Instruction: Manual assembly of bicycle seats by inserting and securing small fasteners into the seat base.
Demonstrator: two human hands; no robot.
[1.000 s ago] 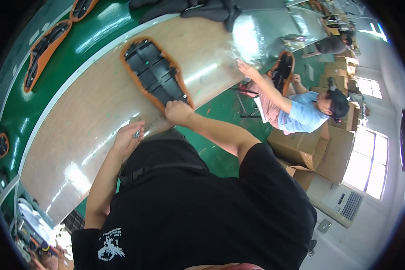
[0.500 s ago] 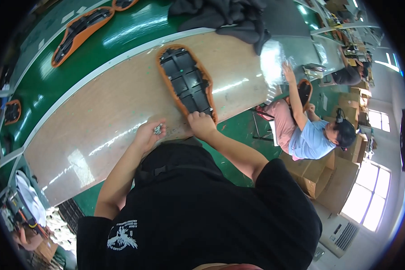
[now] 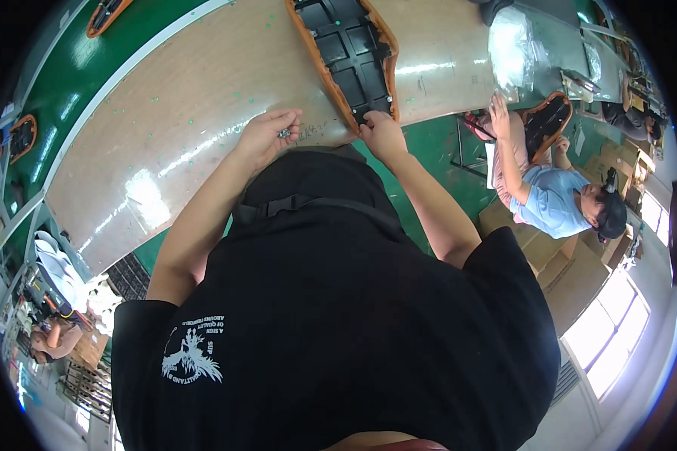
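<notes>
A long seat [image 3: 351, 56] lies upside down on the workbench, its ribbed black plastic base facing up and an orange-brown cover wrapped round the rim. My right hand [image 3: 384, 137] is at the seat's near end. Thumb and fingers are drawn together against the base there, and whatever they pinch is too small to make out. My left hand [image 3: 265, 138] is half curled above the bench edge, left of the seat. Several small silvery metal fasteners [image 3: 284, 133] show between its palm and fingers.
The tan workbench [image 3: 226, 83] has scattered green specks. Beyond it runs a green surface [image 3: 86, 60] with other orange-rimmed seats [image 3: 22, 140]. Clear plastic wrap [image 3: 513, 49] lies at the right end. A seated co-worker [image 3: 564, 195] in blue, to the right, has another seat [image 3: 547, 126].
The view has tipped downward, so bench and seat sit higher in the picture. My right hand has gone from a fist over the seat's near end to fingertips at its base. My left keeps the fasteners.
</notes>
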